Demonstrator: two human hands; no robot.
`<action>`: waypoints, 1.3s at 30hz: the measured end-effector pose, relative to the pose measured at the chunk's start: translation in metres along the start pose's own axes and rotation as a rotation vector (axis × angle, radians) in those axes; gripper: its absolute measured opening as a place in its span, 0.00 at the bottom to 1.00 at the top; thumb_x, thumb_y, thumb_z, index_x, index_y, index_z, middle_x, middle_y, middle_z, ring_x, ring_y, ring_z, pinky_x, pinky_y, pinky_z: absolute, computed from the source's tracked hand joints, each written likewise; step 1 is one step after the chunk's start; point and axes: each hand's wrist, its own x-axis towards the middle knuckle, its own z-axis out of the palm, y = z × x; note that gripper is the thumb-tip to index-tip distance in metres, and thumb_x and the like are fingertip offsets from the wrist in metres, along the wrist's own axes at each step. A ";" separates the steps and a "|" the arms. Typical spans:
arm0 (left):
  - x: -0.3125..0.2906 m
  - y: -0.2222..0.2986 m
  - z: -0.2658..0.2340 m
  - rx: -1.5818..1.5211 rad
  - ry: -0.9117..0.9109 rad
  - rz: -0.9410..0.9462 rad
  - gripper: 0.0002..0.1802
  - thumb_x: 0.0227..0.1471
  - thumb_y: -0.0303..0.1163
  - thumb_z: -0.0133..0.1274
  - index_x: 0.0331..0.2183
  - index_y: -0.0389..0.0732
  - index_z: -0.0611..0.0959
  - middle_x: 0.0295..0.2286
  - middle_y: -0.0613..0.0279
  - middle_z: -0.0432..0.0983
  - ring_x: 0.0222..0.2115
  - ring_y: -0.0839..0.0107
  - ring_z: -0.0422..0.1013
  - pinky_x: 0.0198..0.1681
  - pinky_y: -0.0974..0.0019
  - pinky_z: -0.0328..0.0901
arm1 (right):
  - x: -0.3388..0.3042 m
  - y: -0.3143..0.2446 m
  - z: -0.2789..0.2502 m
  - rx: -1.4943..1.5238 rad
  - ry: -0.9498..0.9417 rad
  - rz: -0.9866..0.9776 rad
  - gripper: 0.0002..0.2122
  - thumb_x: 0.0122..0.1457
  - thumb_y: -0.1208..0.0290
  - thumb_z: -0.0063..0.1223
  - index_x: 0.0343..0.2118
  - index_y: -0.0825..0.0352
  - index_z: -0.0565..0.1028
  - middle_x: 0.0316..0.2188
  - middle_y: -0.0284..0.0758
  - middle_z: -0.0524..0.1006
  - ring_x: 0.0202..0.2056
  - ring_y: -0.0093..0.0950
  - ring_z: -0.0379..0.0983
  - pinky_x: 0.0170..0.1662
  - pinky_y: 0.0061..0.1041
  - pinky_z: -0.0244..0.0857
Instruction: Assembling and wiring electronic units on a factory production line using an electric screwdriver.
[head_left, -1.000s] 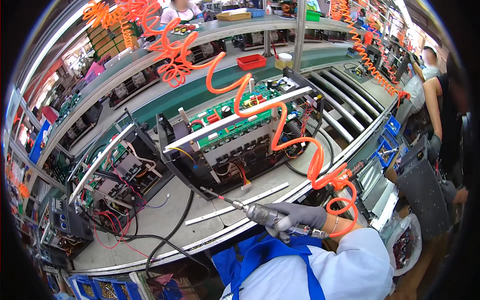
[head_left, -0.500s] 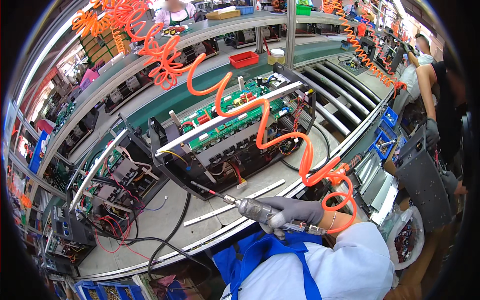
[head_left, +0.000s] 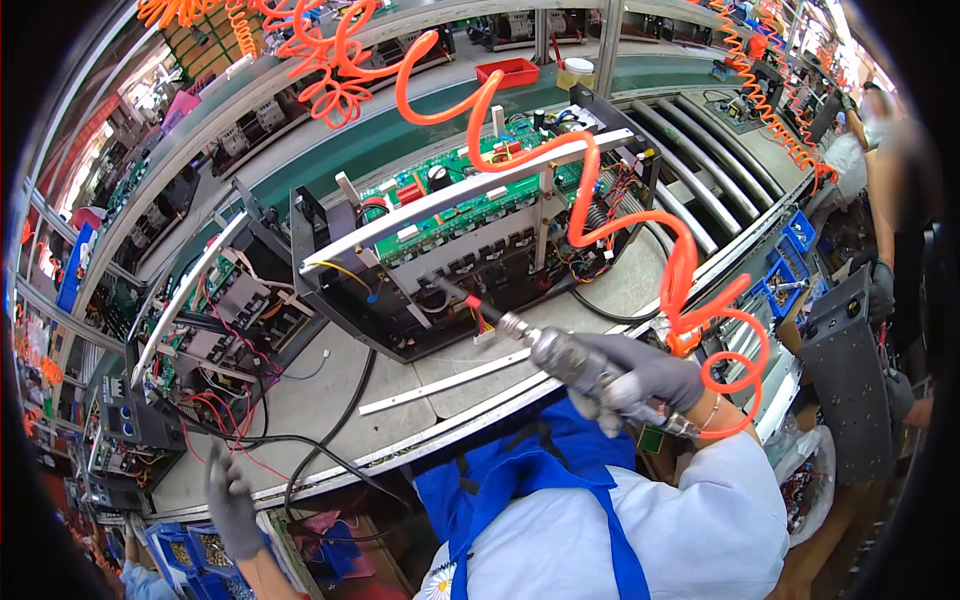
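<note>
My right hand point(head_left: 655, 372), in a grey glove, is closed around an air screwdriver point(head_left: 562, 354) with a clear-grey body. Its bit points up and left, in front of the open side of a dark metal chassis point(head_left: 350, 310); whether it touches anything there I cannot tell. A green circuit board point(head_left: 440, 215) lies along the top of the chassis, under a white bar point(head_left: 450, 200). My gloved left hand point(head_left: 235, 505) is raised at the lower left, fingers pointing up and apart, near blue bins point(head_left: 200, 570) of small metal parts. I see nothing held in it.
An orange coiled air hose point(head_left: 590, 190) hangs across the chassis to the screwdriver. A second unit point(head_left: 225, 310) stands at the left, with black cables before it. A white strip point(head_left: 440, 383) lies on the bench. Rollers point(head_left: 700, 170) lie beyond; a co-worker handles a dark panel point(head_left: 840, 360) at right.
My right hand has moved the screwdriver right and up, its bit now before the chassis opening. My left hand has come into view at the lower left. The view has shifted somewhat.
</note>
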 end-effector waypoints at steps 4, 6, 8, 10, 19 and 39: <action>0.000 -0.018 0.169 0.114 -0.387 -0.200 0.24 0.60 0.32 0.50 0.54 0.29 0.70 0.31 0.65 0.67 0.25 0.84 0.61 0.20 0.83 0.54 | -0.034 -0.004 -0.008 0.088 0.186 -0.169 0.41 0.41 0.54 0.66 0.57 0.72 0.63 0.27 0.39 0.74 0.19 0.24 0.73 0.23 0.26 0.73; 0.004 -0.014 0.252 0.224 -0.664 -0.264 0.23 0.57 0.32 0.50 0.51 0.27 0.73 0.31 0.62 0.70 0.23 0.82 0.62 0.22 0.81 0.55 | -0.050 -0.005 -0.017 0.134 0.260 -0.261 0.39 0.45 0.54 0.64 0.57 0.74 0.63 0.27 0.40 0.74 0.18 0.25 0.73 0.21 0.28 0.73; 0.004 -0.003 0.322 0.278 -0.908 -0.160 0.24 0.57 0.33 0.50 0.51 0.27 0.74 0.31 0.62 0.72 0.24 0.83 0.63 0.26 0.80 0.57 | -0.058 -0.012 -0.026 0.175 0.269 -0.261 0.39 0.47 0.55 0.62 0.58 0.74 0.60 0.27 0.40 0.74 0.18 0.25 0.73 0.21 0.26 0.75; 0.024 0.002 0.382 0.356 -1.061 -0.150 0.22 0.59 0.32 0.49 0.51 0.27 0.75 0.31 0.64 0.72 0.23 0.84 0.63 0.25 0.79 0.57 | -0.062 -0.017 -0.030 0.200 0.297 -0.286 0.37 0.49 0.58 0.59 0.59 0.75 0.60 0.27 0.39 0.73 0.18 0.24 0.73 0.22 0.25 0.75; 0.110 -0.044 0.527 0.454 -1.242 0.134 0.18 0.59 0.34 0.54 0.49 0.35 0.80 0.29 0.71 0.73 0.24 0.86 0.67 0.28 0.81 0.64 | -0.056 -0.022 -0.044 0.165 0.314 -0.260 0.32 0.51 0.60 0.57 0.56 0.74 0.62 0.26 0.41 0.74 0.19 0.25 0.73 0.22 0.26 0.77; 0.118 -0.068 0.533 0.731 -1.460 0.327 0.17 0.49 0.35 0.62 0.39 0.32 0.85 0.30 0.64 0.80 0.30 0.79 0.72 0.36 0.72 0.67 | -0.028 -0.027 -0.026 -0.399 0.687 -0.137 0.37 0.42 0.65 0.62 0.58 0.69 0.62 0.26 0.38 0.74 0.20 0.26 0.74 0.23 0.24 0.69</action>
